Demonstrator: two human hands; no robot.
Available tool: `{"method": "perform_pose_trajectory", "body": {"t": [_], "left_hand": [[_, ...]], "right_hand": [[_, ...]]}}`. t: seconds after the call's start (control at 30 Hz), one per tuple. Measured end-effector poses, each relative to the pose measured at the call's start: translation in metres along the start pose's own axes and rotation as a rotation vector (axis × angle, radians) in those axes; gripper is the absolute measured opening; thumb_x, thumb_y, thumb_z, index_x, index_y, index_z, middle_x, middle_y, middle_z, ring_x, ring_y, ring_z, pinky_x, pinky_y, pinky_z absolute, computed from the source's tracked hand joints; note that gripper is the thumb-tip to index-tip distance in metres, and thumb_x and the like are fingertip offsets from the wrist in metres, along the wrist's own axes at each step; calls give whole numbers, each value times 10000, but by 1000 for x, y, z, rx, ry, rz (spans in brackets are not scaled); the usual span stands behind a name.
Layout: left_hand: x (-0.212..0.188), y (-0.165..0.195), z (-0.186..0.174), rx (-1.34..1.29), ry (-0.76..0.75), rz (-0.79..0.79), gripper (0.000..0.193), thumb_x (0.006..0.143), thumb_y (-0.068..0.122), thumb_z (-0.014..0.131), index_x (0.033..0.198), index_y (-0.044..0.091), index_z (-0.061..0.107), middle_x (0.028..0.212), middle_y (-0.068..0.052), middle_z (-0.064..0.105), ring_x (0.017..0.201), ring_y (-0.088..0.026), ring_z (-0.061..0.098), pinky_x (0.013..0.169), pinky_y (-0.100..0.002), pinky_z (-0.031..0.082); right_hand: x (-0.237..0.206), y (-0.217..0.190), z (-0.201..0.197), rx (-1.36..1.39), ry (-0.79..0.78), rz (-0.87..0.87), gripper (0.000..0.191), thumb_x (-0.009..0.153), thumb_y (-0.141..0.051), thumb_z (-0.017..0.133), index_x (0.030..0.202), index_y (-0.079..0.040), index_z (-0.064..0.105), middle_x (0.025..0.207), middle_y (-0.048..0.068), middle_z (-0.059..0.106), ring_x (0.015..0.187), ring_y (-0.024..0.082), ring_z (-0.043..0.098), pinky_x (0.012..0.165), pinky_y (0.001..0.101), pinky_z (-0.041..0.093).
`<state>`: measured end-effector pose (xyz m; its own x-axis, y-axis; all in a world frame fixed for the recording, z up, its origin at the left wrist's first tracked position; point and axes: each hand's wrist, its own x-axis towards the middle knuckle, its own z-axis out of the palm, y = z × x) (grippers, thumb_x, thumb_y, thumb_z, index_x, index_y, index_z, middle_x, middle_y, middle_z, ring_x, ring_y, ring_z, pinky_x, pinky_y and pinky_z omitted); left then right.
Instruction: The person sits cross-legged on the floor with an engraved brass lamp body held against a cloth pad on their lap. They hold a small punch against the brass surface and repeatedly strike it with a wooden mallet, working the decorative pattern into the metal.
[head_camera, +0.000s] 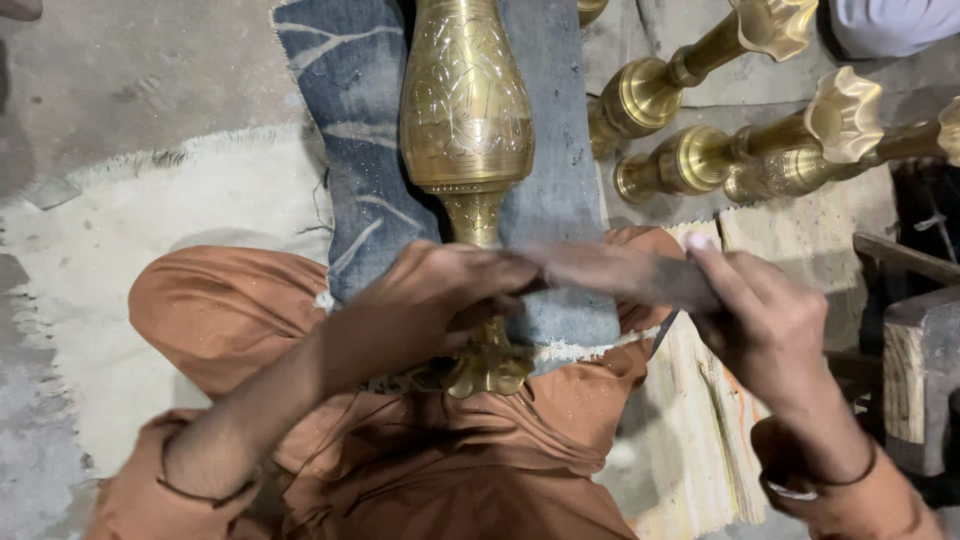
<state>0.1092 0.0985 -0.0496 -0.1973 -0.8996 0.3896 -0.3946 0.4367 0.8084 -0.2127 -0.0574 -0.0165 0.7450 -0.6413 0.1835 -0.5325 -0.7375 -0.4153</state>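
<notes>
A tall engraved brass vase (466, 105) lies lengthwise on a strip of blue denim cloth (352, 120) over my lap, its flared foot (488, 368) towards me. My left hand (435, 295) rests over the vase's narrow stem, fingers curled around it. My right hand (762, 318) is at the right of the stem, fingers pinched on a blurred dark strip or tool (615, 270) that stretches between both hands across the stem. What that strip is cannot be told through the blur.
Three more brass vases (700, 155) with scalloped mouths lie at the upper right on the floor. A wooden block (915, 365) stands at the right edge. Pale matting (190, 200) covers the floor at left. Another person's light garment (890, 20) shows at top right.
</notes>
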Motion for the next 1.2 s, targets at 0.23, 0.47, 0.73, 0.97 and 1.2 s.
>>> {"method": "perform_pose_trajectory", "body": {"t": [0.23,0.47,0.73,0.97,1.2], "left_hand": [[17,-12,1,97,-317,6,416,1038,-50,535,1425,89,600,908,-106,740,548,-101,669,473,-257,532],[15,-13,-2,150,-140,369,569,938,-169,556,1462,54,542,893,-52,726,650,-71,636,656,-230,607],[27,-1,-10,-146,-204,426,397,926,-85,530,1304,28,573,912,-64,702,740,-103,684,776,-239,630],[43,19,-20,256,-628,-53,366,1079,-5,438,1401,137,538,912,-21,689,703,-96,683,687,-253,597],[51,11,-17,34,-520,-23,349,1043,20,465,1340,142,603,861,-24,700,647,-113,661,616,-264,591]], "right_hand": [[-48,-9,38,61,197,38,675,799,-26,795,1412,37,519,940,148,698,747,221,688,683,326,547],[-68,-38,56,94,372,56,663,783,42,724,1336,125,368,894,134,687,733,221,670,636,332,522],[-101,-20,81,165,430,113,518,848,24,814,1268,-84,531,873,150,672,685,253,642,644,356,536],[-130,8,88,-159,368,56,857,768,34,829,1520,-6,420,770,141,601,639,340,616,616,444,504],[-135,10,91,-199,362,126,870,773,14,866,1524,-19,428,882,215,662,719,389,660,638,460,508]]}}
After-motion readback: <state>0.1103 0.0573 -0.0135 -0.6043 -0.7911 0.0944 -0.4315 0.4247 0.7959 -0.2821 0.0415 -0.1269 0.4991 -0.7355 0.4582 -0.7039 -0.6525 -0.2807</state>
